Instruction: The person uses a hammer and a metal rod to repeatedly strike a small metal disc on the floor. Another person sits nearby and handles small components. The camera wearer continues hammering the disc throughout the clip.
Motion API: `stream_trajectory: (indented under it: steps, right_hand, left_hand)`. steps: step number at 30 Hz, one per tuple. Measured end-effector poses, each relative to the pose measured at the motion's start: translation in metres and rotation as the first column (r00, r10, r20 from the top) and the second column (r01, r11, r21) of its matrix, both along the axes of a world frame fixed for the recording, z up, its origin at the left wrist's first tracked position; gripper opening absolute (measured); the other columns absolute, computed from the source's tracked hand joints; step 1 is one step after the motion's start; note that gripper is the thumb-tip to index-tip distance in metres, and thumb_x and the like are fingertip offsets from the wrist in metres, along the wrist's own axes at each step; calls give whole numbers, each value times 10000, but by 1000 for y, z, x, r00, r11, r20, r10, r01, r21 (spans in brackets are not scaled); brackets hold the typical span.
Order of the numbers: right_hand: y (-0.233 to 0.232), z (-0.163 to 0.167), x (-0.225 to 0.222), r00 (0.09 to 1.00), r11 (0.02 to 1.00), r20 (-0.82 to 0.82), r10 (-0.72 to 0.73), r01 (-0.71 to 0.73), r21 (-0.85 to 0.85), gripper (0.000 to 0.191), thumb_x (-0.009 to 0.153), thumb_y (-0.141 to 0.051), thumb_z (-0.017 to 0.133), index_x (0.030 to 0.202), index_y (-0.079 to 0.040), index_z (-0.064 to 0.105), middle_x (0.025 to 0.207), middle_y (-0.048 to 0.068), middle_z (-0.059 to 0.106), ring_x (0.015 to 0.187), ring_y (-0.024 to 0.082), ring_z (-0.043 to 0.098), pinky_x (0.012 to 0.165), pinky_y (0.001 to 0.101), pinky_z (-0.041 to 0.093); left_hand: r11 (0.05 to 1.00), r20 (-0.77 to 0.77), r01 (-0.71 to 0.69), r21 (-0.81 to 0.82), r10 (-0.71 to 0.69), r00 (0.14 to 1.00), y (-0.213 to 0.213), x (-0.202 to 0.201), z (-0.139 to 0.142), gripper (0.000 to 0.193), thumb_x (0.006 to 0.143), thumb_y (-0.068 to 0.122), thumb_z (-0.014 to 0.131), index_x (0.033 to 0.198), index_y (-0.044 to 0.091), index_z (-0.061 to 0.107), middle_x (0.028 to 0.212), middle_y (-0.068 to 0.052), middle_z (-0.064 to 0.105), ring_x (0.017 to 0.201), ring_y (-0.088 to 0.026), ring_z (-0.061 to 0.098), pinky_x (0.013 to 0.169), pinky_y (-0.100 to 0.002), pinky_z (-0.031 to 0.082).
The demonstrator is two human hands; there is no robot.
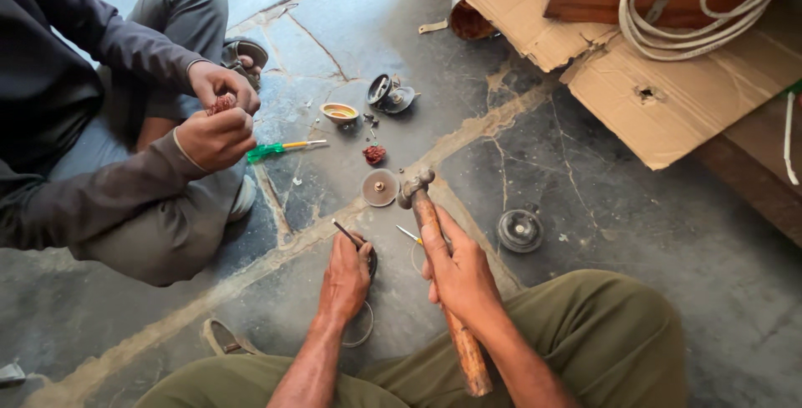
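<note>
**A:** Looking down at the stone floor (585, 207): a wooden hammer (443, 291) is gripped mid-handle by the right hand (459, 270), fingers wrapped tight, head up near a round metal disc (380, 187).

**B:** And the left hand (345, 274)?

**A:** A thin rod (346, 233) is pinched there, pressed onto a dark part that's mostly hidden. Red wire (221, 104) is being picked at by another person's hands (219, 116), a green screwdriver (280, 149) lying just beside them.

My hammer (443, 291) has a worn, matt wooden handle and dull, pitted metal head. The floor (585, 207) is rough, cracked stone. Far right, creased brown cardboard (668, 99); the screwdriver (280, 149) handle is glossy green plastic.
</note>
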State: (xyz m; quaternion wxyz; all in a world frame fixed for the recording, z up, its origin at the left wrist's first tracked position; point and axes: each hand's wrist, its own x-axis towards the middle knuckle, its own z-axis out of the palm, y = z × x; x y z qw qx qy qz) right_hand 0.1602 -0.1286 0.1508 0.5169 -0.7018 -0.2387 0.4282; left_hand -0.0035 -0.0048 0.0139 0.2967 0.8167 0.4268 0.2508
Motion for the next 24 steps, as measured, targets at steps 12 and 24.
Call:
stream_trajectory:
  steps: [12,24]
  right_hand:
    - [-2,5,-3,999,1000,40,3,-3,13,542,989,-423,505,1498,-240,526,586,23,570,386,105,533,387,289,447]
    - [-5,11,-18,968,977,145,205,-195,-83,588,971,-350,563,1525,-174,474,586,85,587,477,190,572,501,376,497]
  left_hand:
    - [979,-193,73,192,-35,981,-1,1,10,278,943,226,656,1097,17,556,1167,-159,582,1085,-395,587,843,-487,511]
    - [976,-145,126,176,-100,984,-1,1,4,221,943,220,664,1078,48,628,1199,-113,587,1111,-366,587,891,-465,514]
